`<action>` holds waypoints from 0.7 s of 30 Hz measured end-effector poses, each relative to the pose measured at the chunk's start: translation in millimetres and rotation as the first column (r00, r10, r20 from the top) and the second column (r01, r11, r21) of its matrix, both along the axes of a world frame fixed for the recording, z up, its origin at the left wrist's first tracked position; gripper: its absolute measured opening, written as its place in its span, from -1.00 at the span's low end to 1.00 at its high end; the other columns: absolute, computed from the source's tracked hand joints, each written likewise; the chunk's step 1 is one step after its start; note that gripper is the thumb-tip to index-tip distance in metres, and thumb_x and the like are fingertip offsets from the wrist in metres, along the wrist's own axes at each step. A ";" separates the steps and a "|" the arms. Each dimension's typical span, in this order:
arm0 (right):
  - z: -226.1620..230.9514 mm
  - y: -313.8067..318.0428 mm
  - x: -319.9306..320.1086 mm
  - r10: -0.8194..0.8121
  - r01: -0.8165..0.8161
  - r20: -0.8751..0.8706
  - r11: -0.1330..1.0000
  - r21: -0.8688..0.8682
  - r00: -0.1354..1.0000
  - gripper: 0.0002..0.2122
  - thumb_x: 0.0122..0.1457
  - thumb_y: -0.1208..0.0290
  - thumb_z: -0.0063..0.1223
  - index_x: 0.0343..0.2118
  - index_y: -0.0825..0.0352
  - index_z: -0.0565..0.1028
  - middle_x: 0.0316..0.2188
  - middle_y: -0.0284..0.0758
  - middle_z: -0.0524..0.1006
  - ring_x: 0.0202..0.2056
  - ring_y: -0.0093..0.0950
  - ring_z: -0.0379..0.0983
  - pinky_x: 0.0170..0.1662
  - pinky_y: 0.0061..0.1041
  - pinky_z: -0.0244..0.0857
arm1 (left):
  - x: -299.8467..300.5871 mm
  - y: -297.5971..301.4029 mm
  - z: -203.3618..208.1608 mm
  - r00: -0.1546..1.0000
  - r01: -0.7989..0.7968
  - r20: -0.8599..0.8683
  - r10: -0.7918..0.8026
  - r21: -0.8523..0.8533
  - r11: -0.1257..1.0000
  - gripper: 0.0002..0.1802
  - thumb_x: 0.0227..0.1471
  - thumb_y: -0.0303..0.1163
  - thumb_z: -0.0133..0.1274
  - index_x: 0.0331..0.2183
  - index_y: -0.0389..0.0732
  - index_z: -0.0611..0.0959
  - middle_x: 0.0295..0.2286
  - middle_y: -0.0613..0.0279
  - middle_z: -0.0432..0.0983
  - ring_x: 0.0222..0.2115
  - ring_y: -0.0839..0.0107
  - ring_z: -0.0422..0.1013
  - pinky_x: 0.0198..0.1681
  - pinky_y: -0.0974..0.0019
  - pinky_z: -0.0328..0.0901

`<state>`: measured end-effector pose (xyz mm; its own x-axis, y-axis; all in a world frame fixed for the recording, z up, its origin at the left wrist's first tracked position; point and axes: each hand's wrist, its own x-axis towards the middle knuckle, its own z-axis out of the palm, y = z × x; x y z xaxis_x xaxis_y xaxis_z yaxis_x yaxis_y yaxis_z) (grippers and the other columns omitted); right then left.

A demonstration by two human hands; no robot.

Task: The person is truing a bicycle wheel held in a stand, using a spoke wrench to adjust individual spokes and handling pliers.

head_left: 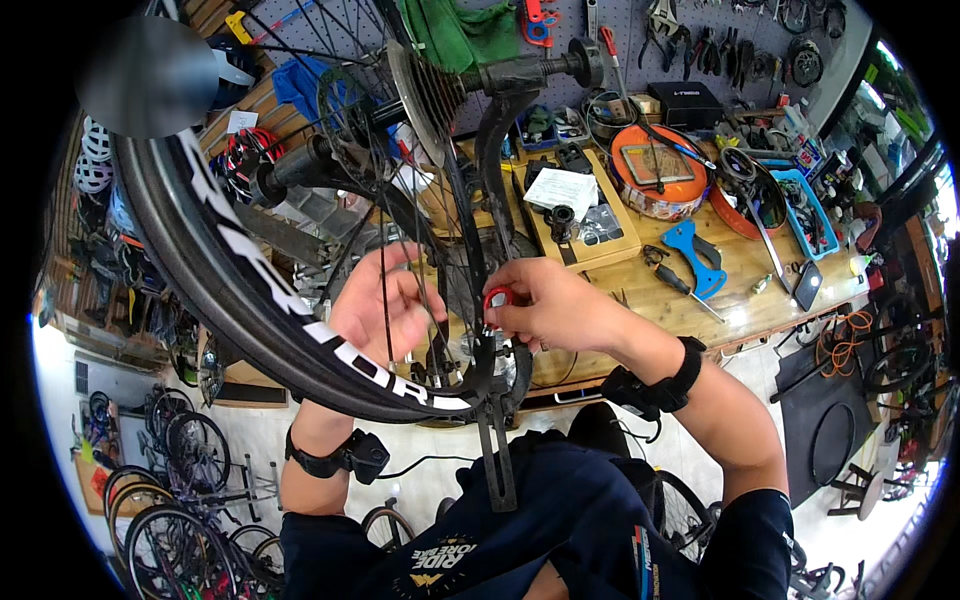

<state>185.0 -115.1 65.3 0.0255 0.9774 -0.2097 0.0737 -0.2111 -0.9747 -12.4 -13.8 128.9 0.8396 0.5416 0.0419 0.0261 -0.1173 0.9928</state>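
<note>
A bicycle wheel with a black rim and large white lettering stands in a dark truing stand. Its cassette and hub are at the top, between the stand's arms. Near the rim's lower right part, my right hand pinches a small round red spoke wrench at the spokes. My left hand is on the other side of the wheel, seen through the spokes, its fingers apart and slightly curled with nothing in them. A slotted black bar of the stand points toward me.
On the wooden workbench lie a blue-handled tool, a screwdriver, a cardboard box with papers and an orange round tin. Pliers hang on the pegboard. Several bicycles stand at the lower left.
</note>
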 end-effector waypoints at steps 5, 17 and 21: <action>3.2 4.2 -3.4 0.059 -0.059 -0.025 0.998 -0.010 0.998 -0.77 0.15 0.49 0.11 -0.19 0.51 0.44 -0.50 -0.37 0.51 -0.55 -0.66 0.38 -0.48 -0.63 0.38 | 6.6 14.6 -38.0 0.956 -0.251 -0.076 0.285 0.299 0.921 -0.30 0.17 0.00 -0.08 0.19 -0.23 0.25 0.03 0.14 0.31 0.00 0.34 0.31 0.03 0.28 0.16; 1.3 1.4 -1.7 0.056 -0.047 -0.158 0.997 0.058 0.986 -0.81 0.15 0.47 0.13 -0.36 0.56 0.48 -0.54 -0.29 0.53 -0.56 -0.60 0.47 -0.51 -0.61 0.44 | 13.4 37.3 -57.8 0.998 0.002 -0.059 -0.021 -0.314 0.950 -0.33 0.10 -0.03 0.02 0.04 -0.37 0.35 -0.17 0.13 0.42 -0.13 0.28 0.45 -0.03 0.27 0.32; 2.9 2.8 -3.3 0.108 -0.093 -0.240 0.993 0.072 0.965 -0.79 0.15 0.45 0.15 -0.36 0.56 0.49 -0.56 -0.30 0.53 -0.57 -0.61 0.46 -0.52 -0.62 0.43 | 16.2 37.9 -59.8 1.000 0.008 -0.015 -0.013 -0.325 0.946 -0.42 0.08 -0.13 0.07 -0.02 -0.38 0.38 -0.26 0.17 0.44 -0.18 0.35 0.45 -0.05 0.32 0.32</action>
<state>181.8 -112.4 68.2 -0.1179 0.9833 -0.1390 -0.1494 -0.1559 -0.9764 3.8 24.1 69.1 0.8442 0.5149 -0.1489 0.0436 0.2108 0.9765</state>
